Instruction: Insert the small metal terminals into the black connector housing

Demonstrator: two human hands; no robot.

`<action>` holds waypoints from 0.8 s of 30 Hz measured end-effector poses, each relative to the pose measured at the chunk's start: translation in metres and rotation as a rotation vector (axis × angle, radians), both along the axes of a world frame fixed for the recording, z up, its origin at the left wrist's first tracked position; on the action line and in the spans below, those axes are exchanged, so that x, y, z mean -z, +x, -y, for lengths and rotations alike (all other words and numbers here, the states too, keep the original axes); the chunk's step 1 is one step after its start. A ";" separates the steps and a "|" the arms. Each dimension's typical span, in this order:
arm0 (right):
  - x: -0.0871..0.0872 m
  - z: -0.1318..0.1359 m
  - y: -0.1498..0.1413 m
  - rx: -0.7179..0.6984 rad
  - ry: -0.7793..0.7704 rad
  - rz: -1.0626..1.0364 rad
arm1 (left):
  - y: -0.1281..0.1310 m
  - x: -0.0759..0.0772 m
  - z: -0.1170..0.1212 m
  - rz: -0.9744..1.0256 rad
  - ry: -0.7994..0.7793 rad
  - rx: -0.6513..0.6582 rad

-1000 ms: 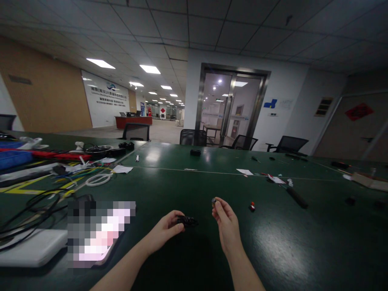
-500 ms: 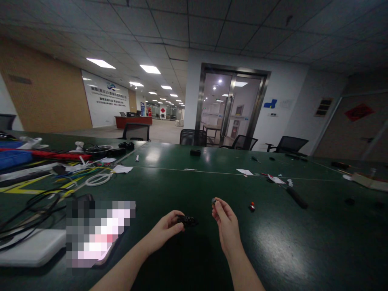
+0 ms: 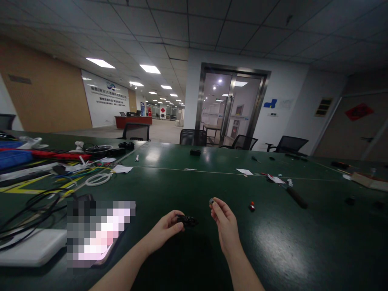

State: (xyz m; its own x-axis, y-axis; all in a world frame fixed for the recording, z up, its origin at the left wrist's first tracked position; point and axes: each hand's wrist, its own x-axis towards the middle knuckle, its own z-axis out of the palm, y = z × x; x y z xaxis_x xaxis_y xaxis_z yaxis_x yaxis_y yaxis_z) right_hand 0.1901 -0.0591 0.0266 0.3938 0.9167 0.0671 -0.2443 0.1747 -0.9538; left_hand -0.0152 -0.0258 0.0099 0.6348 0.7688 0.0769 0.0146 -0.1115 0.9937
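My left hand (image 3: 169, 225) is closed around one end of a small black studded piece (image 3: 188, 221), which looks like a toy-brick build; its exact kind is too dark to make out. Between the thumb and fingers of my right hand (image 3: 223, 214) is a small grey piece (image 3: 211, 201), raised above the table and apart from the black one. A small red and white toy figure (image 3: 252, 206) stands on the green table (image 3: 206, 266) to the right of my right hand.
Left of my hands lie a blurred-out phone (image 3: 106, 234), a white box-like device (image 3: 33, 248) and tangled black cables (image 3: 24, 210). A coiled white cable (image 3: 98, 180) is farther back. On the right rests a dark-handled tool (image 3: 296, 197). Paper scraps (image 3: 244, 172) and a small black box (image 3: 195, 152) lie beyond.
My right hand has shifted slightly left with the grey piece, which appears turned a little. My left hand and the black piece stay in place.
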 end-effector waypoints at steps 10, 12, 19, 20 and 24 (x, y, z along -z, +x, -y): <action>-0.015 0.013 -0.013 -0.209 -0.054 0.257 | 0.001 -0.004 0.003 0.011 -0.022 -0.002; -0.016 0.014 -0.015 -0.264 -0.078 0.312 | 0.001 -0.002 0.002 0.031 -0.021 0.006; -0.009 0.012 -0.020 -0.362 -0.039 0.524 | 0.003 0.005 -0.001 0.079 -0.008 0.003; -0.009 0.012 -0.021 -0.370 -0.040 0.545 | 0.003 0.005 -0.001 0.082 -0.005 0.004; -0.014 0.016 -0.022 -0.398 -0.046 0.615 | 0.003 0.004 -0.001 0.088 -0.014 0.006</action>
